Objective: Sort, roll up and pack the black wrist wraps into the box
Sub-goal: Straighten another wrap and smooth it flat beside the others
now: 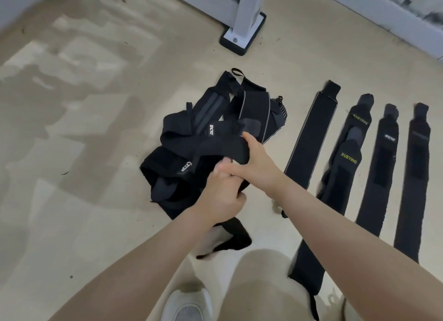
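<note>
Hands [236, 174] together, gripping one wrap [225, 150] over tangled pile [191, 138]

A single head-worn wide-angle view looks steeply down and forward at the beige floor [84, 153], close above the person's own arms. A white shoe [188, 306] sits at the near edge, a white frame post [249, 11] far.

I see soft, even daylight, pale reflections on the floor [72, 81] toward ten o'clock, wide-angle bending at the edges, and slight overall blur.
</note>
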### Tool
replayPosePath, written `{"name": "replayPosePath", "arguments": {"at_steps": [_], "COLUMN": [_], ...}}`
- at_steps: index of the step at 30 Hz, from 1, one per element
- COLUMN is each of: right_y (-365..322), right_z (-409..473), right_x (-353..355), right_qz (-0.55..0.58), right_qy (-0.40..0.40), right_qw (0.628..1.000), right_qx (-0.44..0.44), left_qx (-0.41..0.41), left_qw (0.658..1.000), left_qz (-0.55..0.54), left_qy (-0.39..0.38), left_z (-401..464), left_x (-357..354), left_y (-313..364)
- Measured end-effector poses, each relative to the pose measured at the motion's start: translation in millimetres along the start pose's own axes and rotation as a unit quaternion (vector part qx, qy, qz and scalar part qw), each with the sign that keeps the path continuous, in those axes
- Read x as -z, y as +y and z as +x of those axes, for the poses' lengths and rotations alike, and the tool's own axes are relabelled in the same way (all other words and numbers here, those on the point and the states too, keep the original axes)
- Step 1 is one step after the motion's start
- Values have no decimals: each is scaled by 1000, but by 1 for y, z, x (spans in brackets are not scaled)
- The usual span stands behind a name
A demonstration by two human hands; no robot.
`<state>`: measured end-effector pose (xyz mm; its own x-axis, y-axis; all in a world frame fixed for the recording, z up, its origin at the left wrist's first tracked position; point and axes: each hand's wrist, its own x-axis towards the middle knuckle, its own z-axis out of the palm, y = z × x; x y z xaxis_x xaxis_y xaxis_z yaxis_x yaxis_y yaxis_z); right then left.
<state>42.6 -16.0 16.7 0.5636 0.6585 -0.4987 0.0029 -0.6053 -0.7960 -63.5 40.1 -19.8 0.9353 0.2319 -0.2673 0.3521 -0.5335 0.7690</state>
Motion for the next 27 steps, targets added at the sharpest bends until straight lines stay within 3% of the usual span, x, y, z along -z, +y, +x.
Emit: {"name": "replayPosePath", "arguments": {"at_steps": [3, 5, 7, 10, 12, 14, 17, 19, 24, 27], "right_y": [9, 16, 24, 32, 33, 36, 39, 39, 32, 35], "right_z": [-8, -16, -23, -25, -23, -18, -11, -7, 3, 0], "right_x": [11, 21, 28, 32, 32, 33, 39, 47, 63, 63], "right_qz": [155, 322, 430, 492, 502, 510, 531, 547, 600, 538], "right_qy": [-61, -91, -93, -65, -71, -68, -28, -2, 29, 42], "right_qw": [984, 927, 865, 839, 840, 840, 829, 822, 787, 828], "right_qx": [-59, -172, -242, -222, -192, -176, -175, -160, -140, -153], "left_qx": [-17, -6, 63, 206, 252, 284, 322, 289, 337, 302], "left_qw": [996, 982, 963, 892, 827, 796, 810, 849, 802, 813], "left_qz": [-85, -188, -253, -402, -497, -519, -464, -406, -462, -441], "left_qy": [-1, 12, 63, 9, -70, -126, -161, -176, -171, -230], "left_z": [-3, -4, 1, 5, 6, 8, 9, 9, 12, -2], "left_x": [7, 17, 24, 29, 23, 11, -3, -8, -8, -7], "left_y": [-10, -13, -13, -7, -11, -11, -17, -23, -22, -18]}}
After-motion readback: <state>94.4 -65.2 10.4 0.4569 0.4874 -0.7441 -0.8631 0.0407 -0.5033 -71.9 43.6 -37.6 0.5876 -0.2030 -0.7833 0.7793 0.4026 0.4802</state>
